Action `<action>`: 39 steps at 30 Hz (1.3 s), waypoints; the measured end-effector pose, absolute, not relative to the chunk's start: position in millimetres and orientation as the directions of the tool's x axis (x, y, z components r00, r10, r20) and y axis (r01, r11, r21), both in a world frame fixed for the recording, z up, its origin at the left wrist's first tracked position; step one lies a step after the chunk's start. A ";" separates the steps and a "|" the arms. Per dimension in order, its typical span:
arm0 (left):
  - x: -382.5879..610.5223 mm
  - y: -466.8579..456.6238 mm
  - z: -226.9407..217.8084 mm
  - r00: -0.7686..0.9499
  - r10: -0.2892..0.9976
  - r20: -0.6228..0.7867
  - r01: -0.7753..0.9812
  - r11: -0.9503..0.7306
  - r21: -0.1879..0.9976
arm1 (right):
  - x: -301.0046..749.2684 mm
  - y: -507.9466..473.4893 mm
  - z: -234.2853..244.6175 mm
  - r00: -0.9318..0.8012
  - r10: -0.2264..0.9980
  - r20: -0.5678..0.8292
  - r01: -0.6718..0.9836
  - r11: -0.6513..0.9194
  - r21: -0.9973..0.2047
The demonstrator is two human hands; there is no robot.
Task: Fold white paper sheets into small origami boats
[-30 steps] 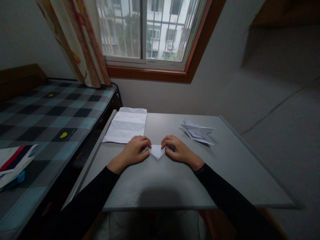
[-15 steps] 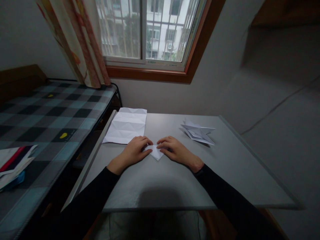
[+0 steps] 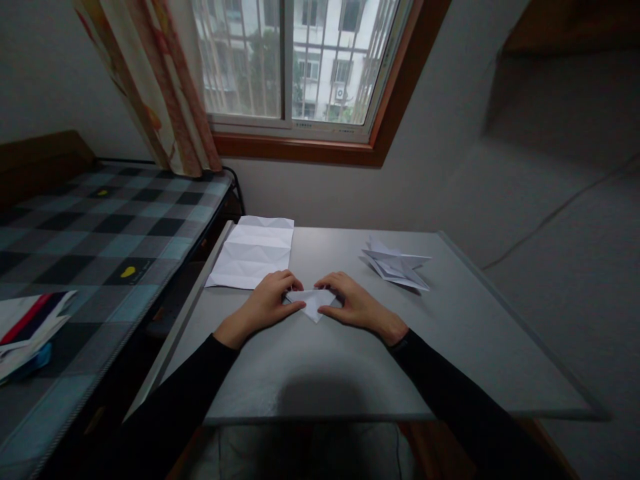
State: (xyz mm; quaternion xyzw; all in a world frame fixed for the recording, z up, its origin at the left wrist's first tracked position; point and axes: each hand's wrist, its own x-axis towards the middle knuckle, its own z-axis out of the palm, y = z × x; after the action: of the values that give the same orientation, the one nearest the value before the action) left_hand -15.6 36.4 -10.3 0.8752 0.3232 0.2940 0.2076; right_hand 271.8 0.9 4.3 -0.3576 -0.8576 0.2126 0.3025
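A small folded white paper piece [image 3: 313,302] with a downward point lies on the grey table [image 3: 350,360] near its middle. My left hand [image 3: 265,304] rests on the paper's left side, fingers curled and pressing its edge. My right hand [image 3: 353,303] pinches the paper's right side between thumb and fingers. Both arms wear black sleeves. Most of the paper is hidden under my fingers.
A creased white sheet [image 3: 253,252] lies at the table's back left. A folded paper shape [image 3: 397,266] sits at the back right. A bed with a checked cover [image 3: 100,227] stands on the left, papers [image 3: 27,327] on it. A window and a curtain [image 3: 165,87] are behind.
My hands drew closer over the paper. My right fingers have shifted from flat on the paper to a pinch at its right edge; the paper's top edge now shows between the hands.
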 end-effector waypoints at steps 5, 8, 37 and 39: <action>-14.7 35.3 -4.9 0.607 0.690 0.393 0.397 -0.692 0.602 | 272.5 1.8 2.4 -0.485 0.800 0.353 0.490 0.583 -0.648; -12.9 34.3 -2.0 0.595 0.693 0.408 0.381 -0.690 0.615 | 272.6 1.0 5.5 -0.450 0.844 0.291 0.477 0.503 -0.721; -5.8 25.3 4.6 0.600 0.587 0.543 0.424 -0.810 0.405 | 273.8 -1.5 21.5 -0.599 0.656 0.458 0.498 0.754 -0.428; -6.7 25.1 5.5 0.608 0.585 0.538 0.424 -0.811 0.403 | 277.5 1.4 21.2 -0.617 0.651 0.442 0.500 0.758 -0.420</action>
State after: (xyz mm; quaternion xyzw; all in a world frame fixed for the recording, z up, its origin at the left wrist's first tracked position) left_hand -6.7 25.1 5.5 0.8888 0.2837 0.3401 0.1182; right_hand 277.5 1.4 21.2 -0.3234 -0.8898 0.1288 0.2950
